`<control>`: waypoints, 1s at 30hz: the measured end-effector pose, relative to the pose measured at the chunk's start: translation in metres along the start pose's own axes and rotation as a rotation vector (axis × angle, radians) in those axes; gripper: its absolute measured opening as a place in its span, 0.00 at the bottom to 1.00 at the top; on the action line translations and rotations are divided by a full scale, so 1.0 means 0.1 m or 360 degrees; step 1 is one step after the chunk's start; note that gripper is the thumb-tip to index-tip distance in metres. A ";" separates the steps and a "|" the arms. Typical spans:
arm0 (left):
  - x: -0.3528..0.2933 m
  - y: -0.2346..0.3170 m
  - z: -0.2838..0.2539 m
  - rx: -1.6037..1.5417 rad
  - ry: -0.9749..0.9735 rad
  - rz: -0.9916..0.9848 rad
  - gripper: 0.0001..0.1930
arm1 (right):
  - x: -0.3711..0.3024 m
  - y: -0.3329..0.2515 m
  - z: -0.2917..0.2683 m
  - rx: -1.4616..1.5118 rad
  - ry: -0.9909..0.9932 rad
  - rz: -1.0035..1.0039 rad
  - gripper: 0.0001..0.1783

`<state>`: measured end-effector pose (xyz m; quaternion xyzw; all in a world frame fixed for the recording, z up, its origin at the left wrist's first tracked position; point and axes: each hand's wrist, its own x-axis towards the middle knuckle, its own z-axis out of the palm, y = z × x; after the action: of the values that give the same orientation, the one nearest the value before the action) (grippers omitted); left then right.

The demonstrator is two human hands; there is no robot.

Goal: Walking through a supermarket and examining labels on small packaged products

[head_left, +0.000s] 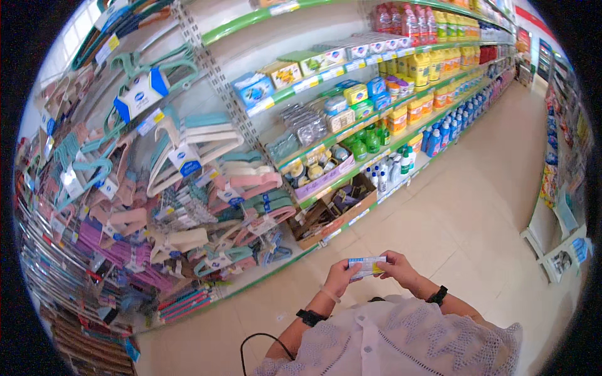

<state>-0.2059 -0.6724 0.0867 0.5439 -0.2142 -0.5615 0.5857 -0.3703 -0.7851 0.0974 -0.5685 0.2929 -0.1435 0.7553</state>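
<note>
Two hands, one small packet, out over the aisle floor

Both hands are on it! The left hand [339, 277] grips one end of a small flat packet [365, 267], blue, white and yellow, and the right hand [399, 271] pinches the other end between thumb and fingers. It sits level between them, just beyond the pale lace-patterned top [370, 341], with the tiled floor [439, 235] below. Dark bands show at the wrists, the left band [310, 318] and the right band [437, 294]. Up ahead, green-edged shelves [257, 20] run down the aisle: yellow bottles [419, 69], blue bottles [444, 133], and a cardboard box [342, 221] at the bottom. Over on the left, clothes hangers [216, 143] crowd the display in teal, cream, pink and purple
</note>
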 end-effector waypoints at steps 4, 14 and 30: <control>-0.03 0.00 0.07 0.0063 -0.0021 -0.0021 0.11 | -0.10 -0.01 -0.03 -0.0003 -0.0012 -0.0021 0.10; -0.06 -0.02 0.14 0.0145 -0.0050 -0.0100 0.11 | -0.19 -0.04 -0.03 0.0034 -0.0028 0.0091 0.12; -0.04 -0.05 0.22 0.0092 -0.0092 -0.0117 0.13 | -0.21 0.04 -0.12 0.0035 0.0000 0.0065 0.11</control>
<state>-0.2286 -0.6766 0.0907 0.5515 -0.2271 -0.5917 0.5424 -0.3945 -0.7811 0.0974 -0.5541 0.3026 -0.1313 0.7643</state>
